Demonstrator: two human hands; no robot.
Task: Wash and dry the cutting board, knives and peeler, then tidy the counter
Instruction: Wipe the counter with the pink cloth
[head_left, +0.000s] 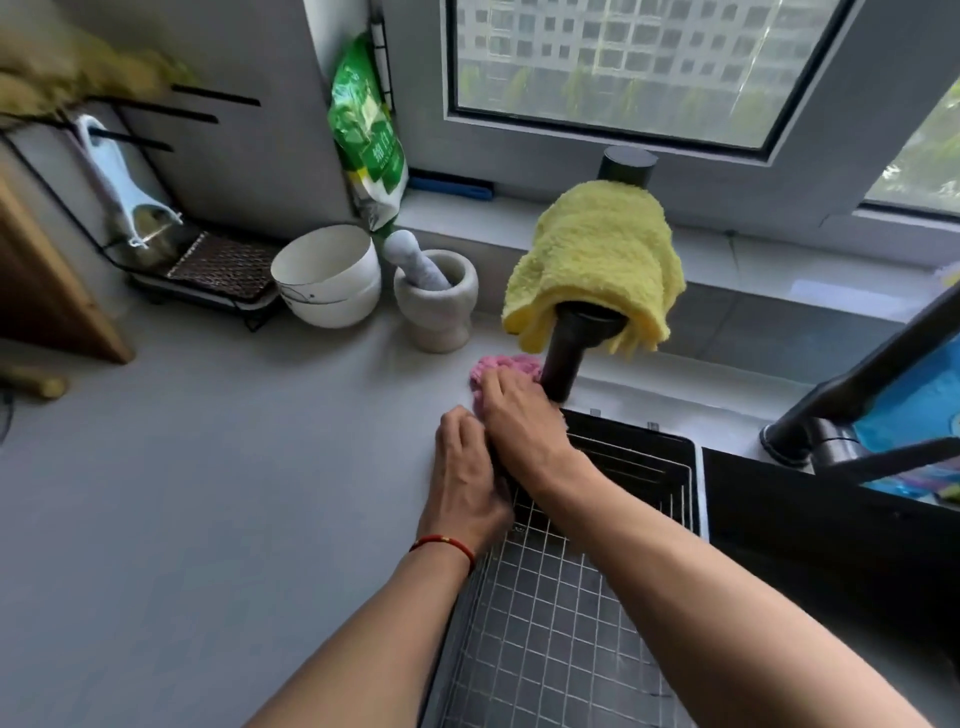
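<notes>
A pink cloth (501, 366) lies on the grey counter (234, 467) at the far left corner of the sink, beside the black faucet (563, 358). My right hand (519, 415) presses flat on the cloth, fingers pointing away from me. My left hand (467, 478) rests on the counter edge just left of it, fingers curled down at the sink rim, a red string on its wrist. A light blue peeler (122, 184) hangs on the black rack (208, 270) at the far left. No knife or cutting board is clearly visible.
A yellow towel (597, 260) drapes over the faucet. A white bowl (330, 275) and a stone mortar with pestle (436, 296) stand at the back. A green bag (366, 135) leans in the corner. A wire grid basket (550, 623) sits in the black sink.
</notes>
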